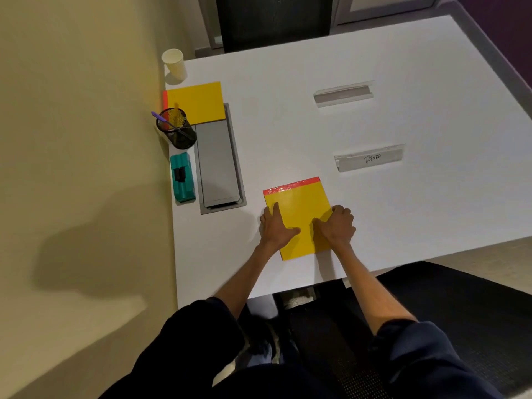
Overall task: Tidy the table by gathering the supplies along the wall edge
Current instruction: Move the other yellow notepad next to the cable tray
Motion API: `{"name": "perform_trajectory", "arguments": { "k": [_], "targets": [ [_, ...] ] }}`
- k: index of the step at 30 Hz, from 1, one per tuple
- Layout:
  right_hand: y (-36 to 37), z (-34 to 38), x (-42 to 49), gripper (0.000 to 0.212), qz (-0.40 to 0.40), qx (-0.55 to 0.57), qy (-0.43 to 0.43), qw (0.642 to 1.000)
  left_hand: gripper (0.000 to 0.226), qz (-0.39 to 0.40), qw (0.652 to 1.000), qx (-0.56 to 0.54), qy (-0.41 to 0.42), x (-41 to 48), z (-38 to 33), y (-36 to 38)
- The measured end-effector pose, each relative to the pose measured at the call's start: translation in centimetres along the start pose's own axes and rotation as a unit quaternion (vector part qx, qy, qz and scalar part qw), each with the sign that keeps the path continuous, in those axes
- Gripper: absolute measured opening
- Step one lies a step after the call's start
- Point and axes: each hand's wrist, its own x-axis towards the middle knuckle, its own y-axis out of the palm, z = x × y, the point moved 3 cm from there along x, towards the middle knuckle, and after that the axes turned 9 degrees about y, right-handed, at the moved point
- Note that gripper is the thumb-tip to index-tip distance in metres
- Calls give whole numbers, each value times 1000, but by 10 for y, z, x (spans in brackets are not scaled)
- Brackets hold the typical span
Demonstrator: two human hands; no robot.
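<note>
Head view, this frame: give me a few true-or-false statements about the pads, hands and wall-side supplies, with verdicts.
1. The left hand and right hand both touch the near pad. True.
2. The far pad lies mid-table. False: it lies at the wall edge, beside the pen cup.
3. The pen cup holds a purple pen. True.
4. The paper cup lies tipped over. False: it stands upright at the far wall-side corner.
5. The nearer name holder reads PANDA. True.
</note>
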Motion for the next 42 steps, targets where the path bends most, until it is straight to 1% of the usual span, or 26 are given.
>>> {"name": "perform_trajectory", "arguments": {
  "k": [2, 5, 9, 13, 14, 15, 17, 18, 20, 22, 25, 28, 30, 31, 32, 33, 35, 36, 37, 38, 40, 42],
  "targets": [
    [3, -1, 0, 68, -8, 11, 8, 1000, 100, -20, 998, -66, -8, 4, -1, -5],
    [3, -2, 2, 69, -6, 31, 23, 999, 93, -45, 983, -177, -18, 8, 0, -16],
    [1, 1, 3, 69, -5, 34, 33, 999, 104, -42, 961, -266, -59, 10, 1, -25],
    [0, 2, 0, 63, -7, 68, 35, 997, 101, -31, 931, -353, -89, 11, 3, -32],
    [0, 2, 0, 61, -7, 74, 34, 997, 96, -31, 927, -363, -92, 10, 3, -35],
    [-1, 2, 0, 60, -6, 82, 33, 996, 85, -34, 928, -362, -87, 9, 3, -37],
    [-4, 2, 1, 57, 6, 111, 25, 993, 55, -48, 934, -348, -58, 7, 1, -42],
    [-5, 3, 1, 56, 15, 127, 14, 992, 45, -58, 934, -349, -46, 6, -1, -44],
    [-6, 7, -1, 54, 27, 147, -14, 989, 37, -81, 930, -355, -41, 4, -7, -51],
    [-7, 12, -4, 57, 18, 169, -33, 985, 29, -102, 928, -356, -28, 6, -12, -59],
    [-8, 23, -9, 68, 3, 216, -29, 976, 6, -135, 921, -364, -13, 13, -15, -73],
    [-7, 35, -10, 80, -4, 237, -14, 971, 5, -172, 906, -386, -13, 14, -15, -91],
    [-5, 42, -12, 88, 23, 277, 21, 960, 15, -196, 882, -429, -14, 13, -15, -102],
    [-3, 46, -13, 91, 54, 318, 47, 945, 23, -209, 872, -443, -20, 12, -14, -107],
    [-1, 52, -15, 91, 94, 370, 73, 921, 30, -220, 866, -449, -25, 11, -14, -112],
    [2, 58, -17, 85, 142, 425, 91, 889, 35, -228, 862, -451, -28, 9, -13, -115],
    [6, 74, -23, 64, 234, 509, 98, 822, 42, -235, 863, -447, -15, 5, -11, -122],
    [7, 80, -25, 55, 256, 537, 100, 798, 45, -236, 868, -436, 0, 0, -9, -127],
    [8, 83, -25, 51, 261, 552, 107, 785, 48, -237, 878, -414, 24, -5, -6, -131],
    [9, 86, -25, 49, 259, 556, 114, 781, 50, -240, 895, -372, 58, -9, 0, -136],
    [11, 89, -25, 45, 268, 552, 107, 782, 52, -237, 934, -241, 116, -18, 12, -146],
    [14, 93, -25, 47, 289, 535, 91, 789, 57, -218, 963, -106, 117, -24, 26, -152]
  ]
}}
